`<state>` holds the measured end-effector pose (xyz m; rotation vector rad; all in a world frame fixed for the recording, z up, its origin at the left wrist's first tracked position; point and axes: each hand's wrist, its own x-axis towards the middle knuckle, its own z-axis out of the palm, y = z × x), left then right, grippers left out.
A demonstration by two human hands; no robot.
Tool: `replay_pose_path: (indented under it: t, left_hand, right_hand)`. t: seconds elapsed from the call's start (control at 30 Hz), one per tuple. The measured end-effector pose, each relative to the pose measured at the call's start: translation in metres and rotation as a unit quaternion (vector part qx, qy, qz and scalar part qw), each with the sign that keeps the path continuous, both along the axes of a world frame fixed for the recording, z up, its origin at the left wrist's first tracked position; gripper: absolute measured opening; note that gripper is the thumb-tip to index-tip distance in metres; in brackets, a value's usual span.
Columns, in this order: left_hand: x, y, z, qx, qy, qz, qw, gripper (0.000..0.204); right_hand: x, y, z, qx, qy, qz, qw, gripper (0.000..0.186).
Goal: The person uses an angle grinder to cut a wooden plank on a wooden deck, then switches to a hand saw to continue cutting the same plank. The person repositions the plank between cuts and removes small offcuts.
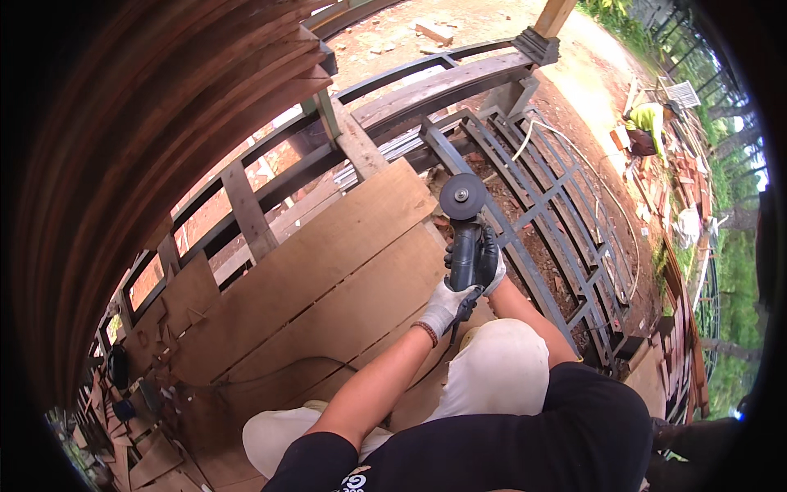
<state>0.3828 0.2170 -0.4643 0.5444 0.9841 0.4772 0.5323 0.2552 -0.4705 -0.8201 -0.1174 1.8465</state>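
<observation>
An angle grinder point(464, 246) with a dark round disc point(453, 193) points away from me, over the edge of the wooden boards beside a steel frame. My left hand point(447, 302), in a white and dark work glove, is closed round the lower end of the grinder's body. My right hand point(490, 264), gloved alike, grips it higher up, close behind the disc. A dark cord trails from the tool across the boards point(328, 262). My pale-trousered knee point(500, 369) is beneath my right forearm.
Steel lattice frames point(551, 223) lie to the right over dirt, with a pale hose. Timber and steel beams point(246, 205) run ahead, beside a post point(551, 25). Reddish stacked planks or slats fill the upper left. A person in yellow point(646, 123) bends among scrap wood at right. Offcuts point(143, 443) litter the lower left.
</observation>
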Motion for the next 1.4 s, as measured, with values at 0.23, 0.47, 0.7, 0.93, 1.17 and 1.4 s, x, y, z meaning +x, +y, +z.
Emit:
replay_pose_path:
  t: [0.23,0.47,0.7,0.93,1.17,1.4]
  left_hand:
    - [-0.031,-0.016,-0.015,0.062,0.080,0.057,0.993,0.054]
    - [-0.036,-0.021,-0.001,0.218,0.268,-0.015,0.938,0.053]
    - [-0.050,-0.007,0.131,0.280,0.322,-0.076,0.901,0.063]
    - [-0.104,-0.042,0.326,0.240,0.345,-0.108,0.901,0.072]
    - [-0.189,-0.089,0.533,0.205,0.261,-0.201,0.922,0.073]
    - [-0.321,-0.141,0.642,0.292,0.333,-0.067,0.894,0.058]
  right_hand:
    - [-0.038,-0.005,-0.013,0.060,0.057,0.071,0.994,0.061]
    - [-0.042,-0.005,-0.001,0.075,0.038,0.104,0.991,0.052]
    - [-0.043,0.006,0.111,0.028,0.025,0.077,0.996,0.046]
    - [-0.096,-0.028,0.281,0.034,0.042,0.090,0.994,0.050]
    - [-0.151,-0.089,0.456,-0.015,-0.013,0.057,0.998,0.051]
    - [-0.199,-0.068,0.597,0.004,-0.095,0.053,0.994,0.046]
